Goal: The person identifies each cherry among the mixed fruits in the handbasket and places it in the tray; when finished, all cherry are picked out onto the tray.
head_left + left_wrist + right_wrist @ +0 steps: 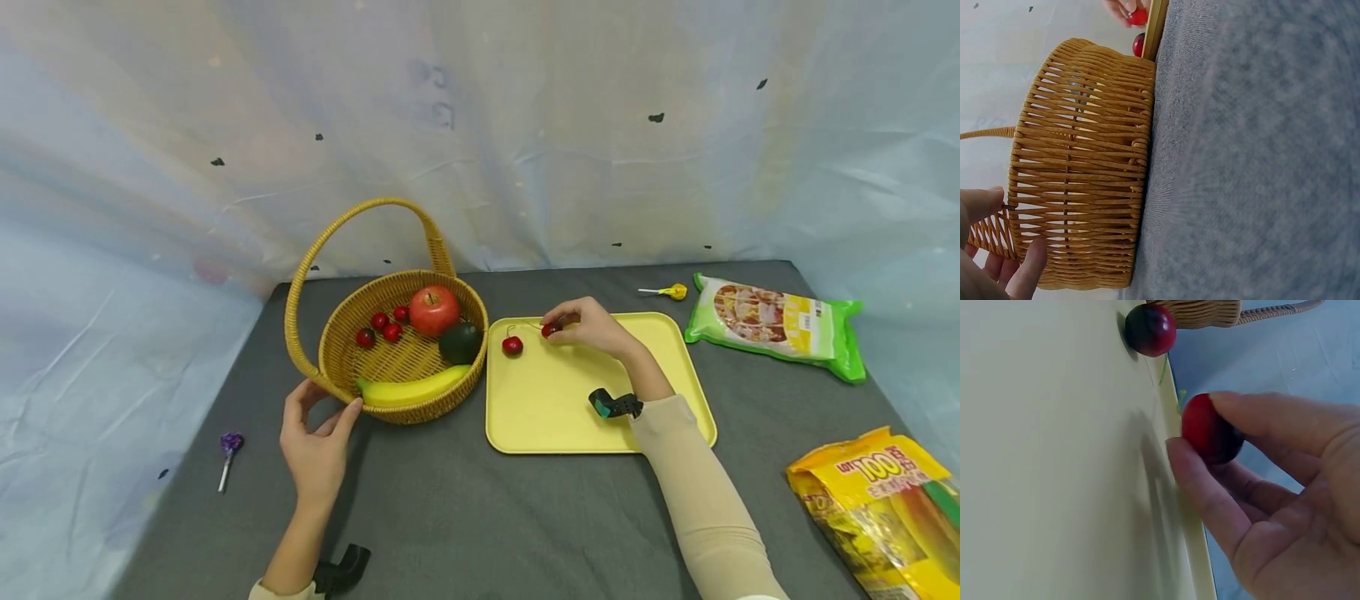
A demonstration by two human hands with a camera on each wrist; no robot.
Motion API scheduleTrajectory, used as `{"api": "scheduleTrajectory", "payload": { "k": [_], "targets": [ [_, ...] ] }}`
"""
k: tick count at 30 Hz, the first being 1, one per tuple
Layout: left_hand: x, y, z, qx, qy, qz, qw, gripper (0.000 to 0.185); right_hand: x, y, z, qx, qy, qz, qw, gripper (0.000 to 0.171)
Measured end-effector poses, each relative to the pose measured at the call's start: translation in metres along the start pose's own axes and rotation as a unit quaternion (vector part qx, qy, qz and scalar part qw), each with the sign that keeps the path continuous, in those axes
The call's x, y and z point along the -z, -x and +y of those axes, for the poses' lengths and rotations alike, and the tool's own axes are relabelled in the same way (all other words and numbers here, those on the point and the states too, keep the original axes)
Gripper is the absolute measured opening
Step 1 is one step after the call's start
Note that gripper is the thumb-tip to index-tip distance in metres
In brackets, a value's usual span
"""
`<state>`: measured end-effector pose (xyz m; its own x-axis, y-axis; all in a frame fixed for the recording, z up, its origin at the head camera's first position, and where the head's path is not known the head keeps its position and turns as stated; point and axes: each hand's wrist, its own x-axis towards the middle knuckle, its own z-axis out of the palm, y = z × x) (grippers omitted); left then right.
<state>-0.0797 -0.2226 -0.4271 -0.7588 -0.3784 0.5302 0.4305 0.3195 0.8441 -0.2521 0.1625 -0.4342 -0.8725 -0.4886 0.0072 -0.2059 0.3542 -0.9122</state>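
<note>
The right hand pinches a small, round, dark red cherry between thumb and fingers at the far left corner of the flat yellow plastic tray, low over its surface just inside the far rim; whether the fruit touches the tray cannot be told. The wrist view shows the fingers curled round it from the right, so the cherry sits at the fingertips on the hand's left side, towards the basket. A second red cherry with a thin green stalk lies loose on the tray just left of the held one, near the left rim and apart from the hand. The left hand rests against the near left wall of the round woven wicker basket with a tall hoop handle, its thumb and fingers spread and relaxed, touching the weave without wrapping it. The basket stands on the grey desk just left of the tray and holds a red apple, a dark green avocado, a yellow banana lying left to right along the near wall, and three more small red cherries. The right hand is the nearer one to both tray cherries.
</note>
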Motion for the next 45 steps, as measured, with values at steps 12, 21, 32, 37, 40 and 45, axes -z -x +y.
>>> {"api": "scheduleTrajectory", "payload": {
  "k": [12,21,32,37,40,45],
  "targets": [
    [0.005,0.0,-0.021,0.004,0.006,0.0,1.0,0.06,-0.001,0.001,0.006,0.018,0.037,-0.029,0.999,0.03],
    [0.005,0.0,-0.021,0.002,0.004,0.0,1.0,0.06,-0.002,0.003,0.005,-0.011,0.064,-0.06,0.996,0.029],
    [0.005,0.001,-0.02,-0.001,-0.004,0.001,1.0,0.059,-0.015,-0.007,0.007,-0.006,0.079,-0.018,0.997,0.024],
    [0.005,0.001,-0.021,0.001,0.0,0.002,1.0,0.059,-0.017,-0.007,0.003,-0.02,0.081,-0.009,0.996,0.025],
    [0.004,0.001,-0.014,0.002,-0.001,0.002,1.0,0.058,-0.014,-0.004,0.0,-0.02,0.082,-0.009,0.996,0.027],
    [0.0,0.0,0.003,-0.001,-0.008,0.003,1.0,0.055,-0.004,-0.003,-0.007,-0.001,0.087,-0.002,0.996,0.031]
  ]
}}
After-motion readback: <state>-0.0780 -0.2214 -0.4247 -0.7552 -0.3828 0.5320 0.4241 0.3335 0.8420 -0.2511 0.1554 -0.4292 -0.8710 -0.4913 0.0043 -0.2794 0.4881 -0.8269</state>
